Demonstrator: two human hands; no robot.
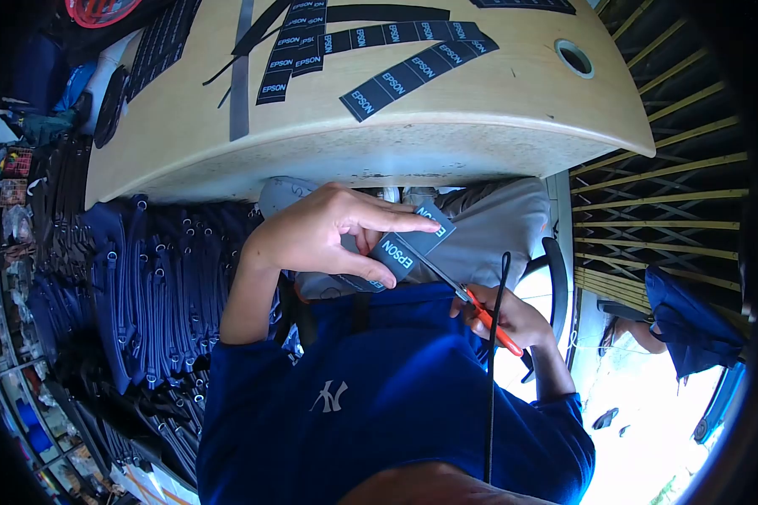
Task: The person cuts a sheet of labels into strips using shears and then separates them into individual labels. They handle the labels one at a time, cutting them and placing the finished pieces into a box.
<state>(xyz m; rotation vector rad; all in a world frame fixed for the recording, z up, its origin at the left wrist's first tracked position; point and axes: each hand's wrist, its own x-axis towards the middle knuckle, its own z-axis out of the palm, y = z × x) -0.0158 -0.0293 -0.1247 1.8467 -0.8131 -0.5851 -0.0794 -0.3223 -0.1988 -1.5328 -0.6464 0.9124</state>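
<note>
Over my lap, my left hand [324, 229] pinches a dark fabric label strip [398, 257] printed EPSON in white, its thumb and fingers on either side of the strip. My right hand [522, 321] grips scissors [483, 313] by their orange handles. The scissor blades point up and left, lying across the strip between two printed labels. Part of the strip hangs below my left thumb, partly hidden by the hand. A black cord [492, 379] runs down in front of my shirt, close to my right hand.
More EPSON label strips [419, 77] and a metal ruler [241, 93] lie on the wooden table [514, 101], whose edge is just beyond my hands. Dark blue straps with metal rings [147, 295] hang at left. A folding metal gate [657, 198] stands at right.
</note>
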